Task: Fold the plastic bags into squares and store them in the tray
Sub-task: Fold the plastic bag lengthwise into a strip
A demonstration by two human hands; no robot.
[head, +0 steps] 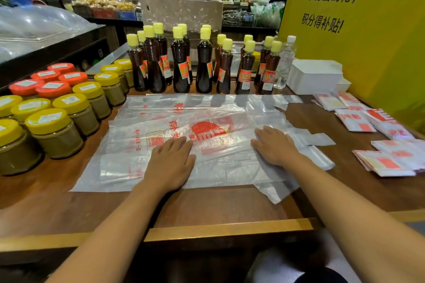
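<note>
Looking down from the head camera, both bare forearms reach forward over a brown wooden desk (207,209) onto a spread of clear plastic bags (220,161) printed in red. The left hand (170,163) lies palm down on the near middle of the top bag, fingers straight and close together, its grip apart and clamped on nothing. The right hand (274,146) lies flat in the same way just to the right, fingers pointing left and away, pressing the plastic where it bunches toward the handles; its grip is likewise apart. More bags lie beneath and behind the top one, reaching back to the row of bottles. Folded bag squares (384,163) sit in small piles at the right edge of the desk, with further ones (355,120) behind them, well apart from the hands. A white tray (315,78) stands at the far right, against a yellow wall (368,41) with black lettering. Dark bottles with yellow caps (203,69) stand in rows along the back. Jars with yellow lids (55,133) and jars with orange lids (53,87) crowd the left side, touching one another.
</note>
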